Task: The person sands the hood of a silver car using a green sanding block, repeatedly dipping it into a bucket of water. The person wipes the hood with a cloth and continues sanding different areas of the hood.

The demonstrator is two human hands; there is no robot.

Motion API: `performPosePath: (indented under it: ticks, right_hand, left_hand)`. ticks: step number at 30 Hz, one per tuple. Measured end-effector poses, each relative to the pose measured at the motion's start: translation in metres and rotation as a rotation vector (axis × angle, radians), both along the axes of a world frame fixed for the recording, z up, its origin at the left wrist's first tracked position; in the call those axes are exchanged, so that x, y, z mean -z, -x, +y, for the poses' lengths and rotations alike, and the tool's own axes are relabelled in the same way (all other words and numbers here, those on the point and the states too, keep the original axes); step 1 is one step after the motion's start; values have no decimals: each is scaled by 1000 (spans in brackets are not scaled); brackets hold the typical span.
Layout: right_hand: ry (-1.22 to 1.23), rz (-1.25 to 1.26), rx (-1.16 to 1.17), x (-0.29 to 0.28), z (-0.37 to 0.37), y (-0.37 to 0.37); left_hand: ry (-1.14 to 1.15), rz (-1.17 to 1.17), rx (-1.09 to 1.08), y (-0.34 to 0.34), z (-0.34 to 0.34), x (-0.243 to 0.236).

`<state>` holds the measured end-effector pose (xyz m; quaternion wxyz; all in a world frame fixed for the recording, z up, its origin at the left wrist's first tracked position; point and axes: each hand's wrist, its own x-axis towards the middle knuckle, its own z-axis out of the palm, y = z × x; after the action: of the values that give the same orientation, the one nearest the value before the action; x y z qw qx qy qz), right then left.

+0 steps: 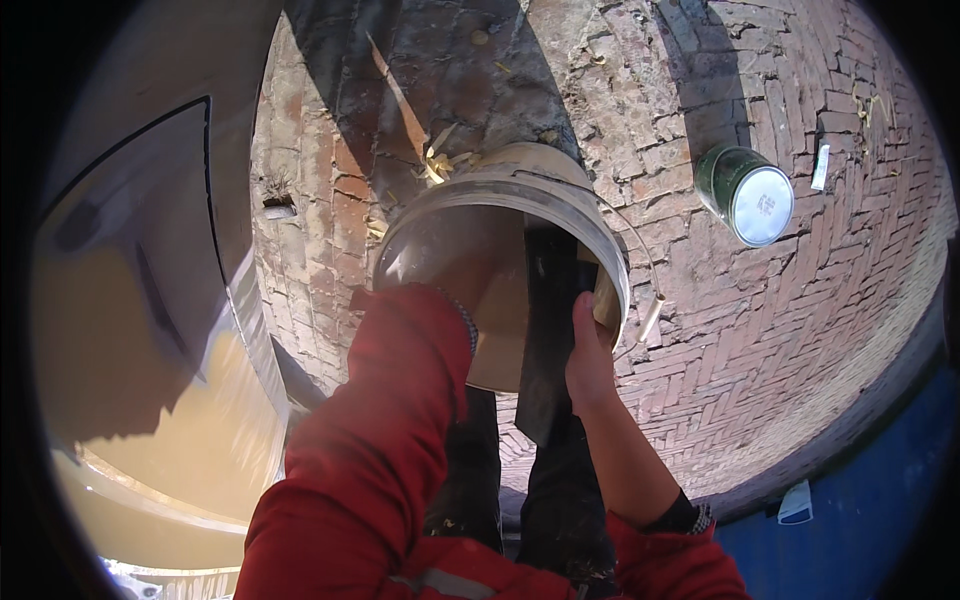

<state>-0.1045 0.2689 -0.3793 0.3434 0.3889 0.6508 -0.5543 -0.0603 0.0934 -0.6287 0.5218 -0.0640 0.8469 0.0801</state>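
Observation:
A pale, dusty plastic bucket (pixel 505 197) tilts with its mouth toward me, above the brick ground and in front of my legs. My left arm, in a red sleeve, reaches into it; my left hand (pixel 478 275) is in shade inside and its fingers are hidden. At the bucket's right rim, my right hand (pixel 590 355) grips the edge, thumb upward. Beside that hand, a dark flat strip (pixel 545 340) runs from inside the bucket over its near rim; its kind I cannot make out. The wire handle, with a pale grip (pixel 650 318), hangs out to the right.
A green can (pixel 722 180) with a white end stands to the right on the brick paving (pixel 760 330), near a small white strip (pixel 821 167). A glossy tan panel (pixel 200 440) with a dark seam fills the left. A blue surface (pixel 850 500) lies at lower right.

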Motion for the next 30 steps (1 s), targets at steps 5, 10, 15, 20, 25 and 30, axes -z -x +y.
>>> performPosePath:
  ticks: [5, 10, 15, 20, 25, 30]
  right_hand:
    - [28, -131, -46, 1, 7, -8]
    - [1, -281, 6, -11, 8, 1]
    - [67, -286, -45, -28, 2, 13]
    - [-137, -209, -187, -36, -10, 9]
    - [-248, -299, -204, -49, -24, 3]
    - [-335, -133, 15, -100, -20, 7]
  left_hand:
    - [45, 22, -81, -5, 3, 12]
    - [44, 110, -146, 1, 0, -30]
    - [-34, -8, -8, 28, -15, -167]
    - [-348, 64, -43, 35, -29, -331]
    - [-493, 52, -235, 24, -38, -397]
    - [-615, 224, -770, 0, -43, -399]
